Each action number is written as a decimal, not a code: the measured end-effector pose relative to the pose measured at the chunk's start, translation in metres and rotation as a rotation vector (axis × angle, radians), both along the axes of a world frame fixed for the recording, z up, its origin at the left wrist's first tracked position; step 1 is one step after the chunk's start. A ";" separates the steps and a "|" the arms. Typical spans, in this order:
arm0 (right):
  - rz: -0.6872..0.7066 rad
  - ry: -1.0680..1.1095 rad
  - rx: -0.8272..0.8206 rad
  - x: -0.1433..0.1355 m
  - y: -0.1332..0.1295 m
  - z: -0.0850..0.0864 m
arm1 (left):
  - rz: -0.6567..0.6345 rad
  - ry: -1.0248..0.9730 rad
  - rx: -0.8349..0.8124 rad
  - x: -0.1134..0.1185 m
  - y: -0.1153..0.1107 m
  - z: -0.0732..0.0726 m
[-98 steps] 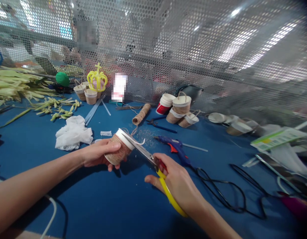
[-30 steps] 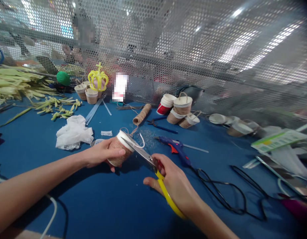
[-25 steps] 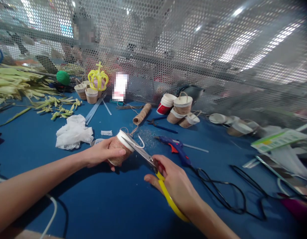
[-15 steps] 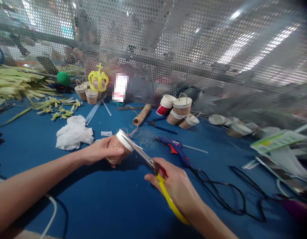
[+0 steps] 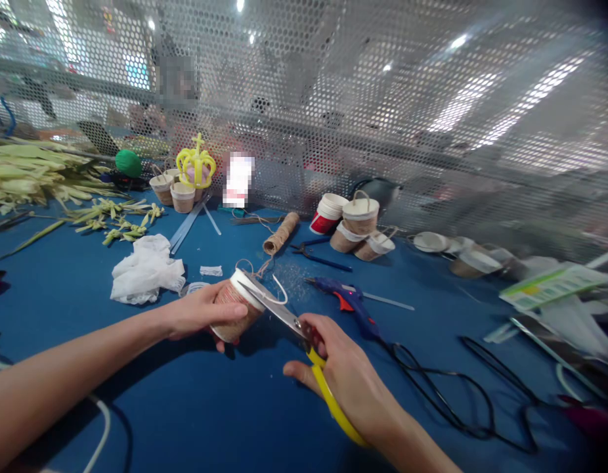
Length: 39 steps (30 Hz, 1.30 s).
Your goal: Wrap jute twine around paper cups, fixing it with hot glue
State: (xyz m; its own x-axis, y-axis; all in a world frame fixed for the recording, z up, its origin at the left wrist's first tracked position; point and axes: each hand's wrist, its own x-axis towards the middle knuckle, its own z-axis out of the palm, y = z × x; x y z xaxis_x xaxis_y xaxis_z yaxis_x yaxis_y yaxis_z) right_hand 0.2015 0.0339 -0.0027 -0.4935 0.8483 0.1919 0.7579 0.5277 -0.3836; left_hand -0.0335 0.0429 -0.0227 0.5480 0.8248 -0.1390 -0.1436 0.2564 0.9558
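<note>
A paper cup (image 5: 235,320) wrapped in brown twine is held tilted by my left hand (image 5: 205,310), its white rim toward the right. My right hand (image 5: 341,361) grips scissors (image 5: 333,401) with yellow handles, and their blades lie across the cup's rim. From the rim a thin white curled strip (image 5: 281,289) sticks out beside the blades. A thin twine loop stands at the cup's far side, near twine that runs toward a twine roll (image 5: 282,232).
White crumpled cloth (image 5: 147,269) lies left of the cup. Right are a blue glue gun (image 5: 346,299) with a black cord and pliers (image 5: 324,257). Behind stand twine-wrapped cups (image 5: 360,217), a yellow crown (image 5: 196,165) and a mesh screen (image 5: 294,85). Pale husks (image 5: 33,171) lie far left.
The white strip now curls away from the cup's rim, longer than before. The scissor blades have shifted slightly along the rim. The whole view has moved a little.
</note>
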 end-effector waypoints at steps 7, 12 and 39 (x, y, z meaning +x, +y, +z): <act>-0.060 -0.041 -0.034 -0.002 -0.001 0.005 | 0.061 0.070 0.057 0.002 -0.001 0.002; -0.078 -0.077 0.005 -0.003 -0.003 0.005 | 0.088 0.096 0.076 0.001 0.001 -0.001; -0.060 -0.065 -0.013 -0.003 -0.003 0.003 | 0.107 0.055 0.136 0.006 -0.003 0.003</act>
